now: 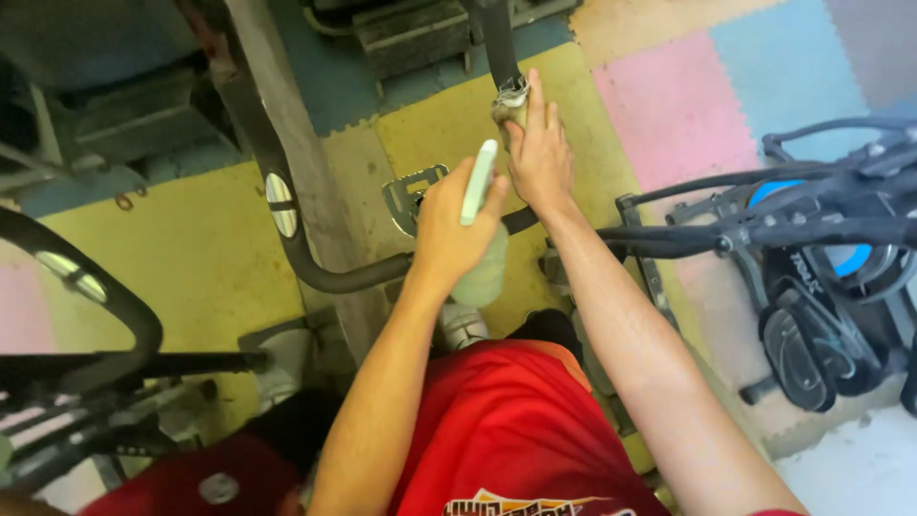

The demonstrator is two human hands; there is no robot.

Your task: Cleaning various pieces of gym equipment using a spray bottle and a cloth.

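Two hands are at work over the exercise bike's frame, and judging from how things lie, the job looks underway rather than finished. Your right hand [540,153] lies flat on the torn, pale wrapping [511,98] at the foot of the dark upright post [499,38], fingers straight and together, the fingertips pressing the wrap against the post. The wrapping looks ragged and frayed at its upper edge, so I judge it is not yet settled or cleaned off; whether anything has been put on it already, the picture does not show.

Your left hand [457,225] is curled closed around a pale green bottle [483,277], whose body hangs below the fist. A slim light-green part [479,182], seemingly the bottle's cap or nozzle, sticks up from the fist, its tip just beside your right wrist. I cannot tell whether it is open or whether anything comes out of it.

Both forearms reach forward from your red shirt [511,430], the left arm bent inward, the right one stretched straighter and further out. The hands are almost touching, the left a little nearer to you. Below them the curved black frame tube [325,272] crosses the yellow foam floor mat [205,253], and a metal pedal [406,196] sits just left of your left hand. A second machine [812,248] stands well apart to the right.
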